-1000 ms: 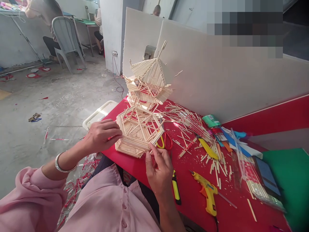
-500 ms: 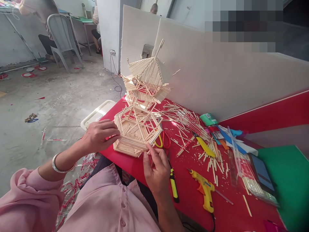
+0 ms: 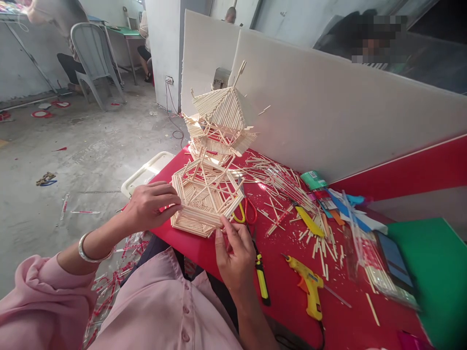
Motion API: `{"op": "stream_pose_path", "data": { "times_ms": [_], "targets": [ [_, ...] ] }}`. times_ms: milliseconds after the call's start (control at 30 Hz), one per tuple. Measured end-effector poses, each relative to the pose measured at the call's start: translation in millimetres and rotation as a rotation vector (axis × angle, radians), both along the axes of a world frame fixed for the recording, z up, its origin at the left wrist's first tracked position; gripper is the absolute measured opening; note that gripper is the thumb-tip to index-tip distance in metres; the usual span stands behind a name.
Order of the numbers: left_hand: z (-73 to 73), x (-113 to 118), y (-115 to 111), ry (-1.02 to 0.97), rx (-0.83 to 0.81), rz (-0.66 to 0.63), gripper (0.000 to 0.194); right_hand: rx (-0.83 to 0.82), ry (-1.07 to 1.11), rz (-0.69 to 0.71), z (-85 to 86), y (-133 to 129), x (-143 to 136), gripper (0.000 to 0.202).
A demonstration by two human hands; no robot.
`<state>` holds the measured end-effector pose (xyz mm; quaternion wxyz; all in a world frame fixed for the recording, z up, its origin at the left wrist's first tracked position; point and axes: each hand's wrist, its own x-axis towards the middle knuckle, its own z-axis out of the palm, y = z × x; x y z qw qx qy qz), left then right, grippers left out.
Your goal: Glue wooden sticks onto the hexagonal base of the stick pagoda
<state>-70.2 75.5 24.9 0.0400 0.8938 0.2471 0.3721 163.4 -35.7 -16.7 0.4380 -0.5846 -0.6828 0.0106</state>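
Hexagonal stick frame at the bench's near-left corner, between left hand and right hand. Stick tower directly behind it. Scissors just right of the frame. Loose sticks further right; glue gun nearer the front edge.

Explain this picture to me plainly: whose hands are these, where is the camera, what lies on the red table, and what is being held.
The camera sits on a person's head, looking down at their own two bare hands. The left hand grips the side of a six-sided stick model; the right hand pinches its near edge with the fingers. Behind it stands a taller stick tower. On the red table lie loose sticks, red-handled scissors, a yellow glue gun and a yellow-and-black cutter. Other people sit far behind.
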Motion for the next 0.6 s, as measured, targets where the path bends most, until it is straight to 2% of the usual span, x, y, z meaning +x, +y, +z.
{"op": "stream_pose_path", "data": {
  "times_ms": [600],
  "targets": [
    [-3.1,0.6,-1.9,-0.017,0.001,0.032,0.008,-0.008,-0.016,0.017,-2.9,0.2,-1.3,0.052]
  ]
}}
